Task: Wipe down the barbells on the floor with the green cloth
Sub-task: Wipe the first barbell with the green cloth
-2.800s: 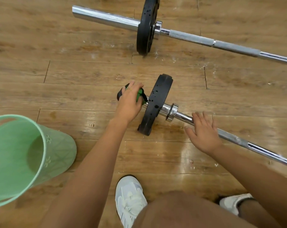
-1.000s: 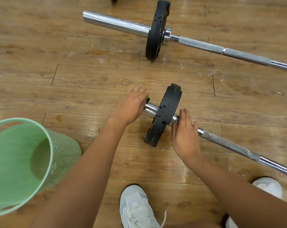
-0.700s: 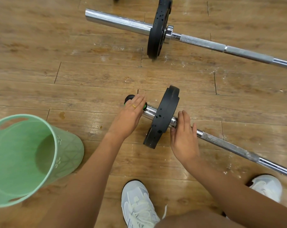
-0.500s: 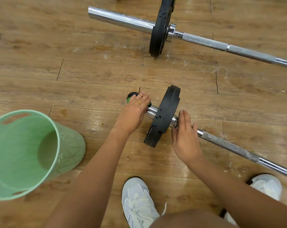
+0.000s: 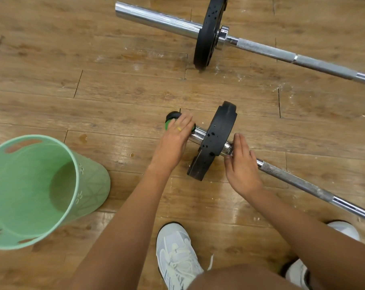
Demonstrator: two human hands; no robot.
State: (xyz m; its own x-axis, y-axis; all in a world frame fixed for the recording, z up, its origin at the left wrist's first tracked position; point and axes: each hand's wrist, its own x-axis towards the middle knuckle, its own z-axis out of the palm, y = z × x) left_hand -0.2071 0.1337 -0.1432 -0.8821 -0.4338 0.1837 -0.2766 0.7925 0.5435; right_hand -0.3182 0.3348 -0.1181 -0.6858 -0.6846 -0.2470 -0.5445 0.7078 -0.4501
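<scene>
Two chrome barbells lie on the wooden floor. The near barbell [image 5: 286,174] carries a black weight plate [image 5: 215,141] and runs off to the lower right. My left hand [image 5: 175,139] grips the green cloth [image 5: 167,124] wrapped round the sleeve end left of the plate; only slivers of green show beside my fingers. My right hand [image 5: 240,166] lies with straight fingers on the collar just right of the plate. The far barbell [image 5: 271,50] with its own black plate [image 5: 208,32] lies across the top of the view.
A light green plastic bucket [image 5: 89,185] stands at the left, close to my left forearm. My white sneakers [image 5: 177,256] are at the bottom. White dust specks lie on the floor between the two bars.
My right hand moved from the shaft up to the collar beside the plate. My left hand with the cloth slid back and forth along the sleeve end.
</scene>
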